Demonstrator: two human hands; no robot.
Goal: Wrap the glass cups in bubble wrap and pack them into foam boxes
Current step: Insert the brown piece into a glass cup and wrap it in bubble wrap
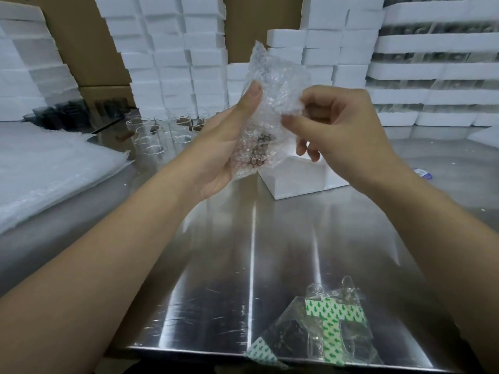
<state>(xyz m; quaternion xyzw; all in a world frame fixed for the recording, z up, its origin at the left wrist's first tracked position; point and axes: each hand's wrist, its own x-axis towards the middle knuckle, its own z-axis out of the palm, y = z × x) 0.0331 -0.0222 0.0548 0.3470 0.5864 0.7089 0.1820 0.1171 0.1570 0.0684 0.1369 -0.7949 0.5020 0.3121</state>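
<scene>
Left grip holds bubble wrap | right grip pinches its edge

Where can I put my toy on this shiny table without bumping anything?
The best bare spot is the middle of the table, between the foam box and the plastic scraps at the near edge. It is crowded at the back left, where the glass cups stand beside the bubble wrap pile.

No legible words, brands or numbers. Only green arrow marks printed on white strips at near edge of table; small blue label too blurred to read.
</scene>
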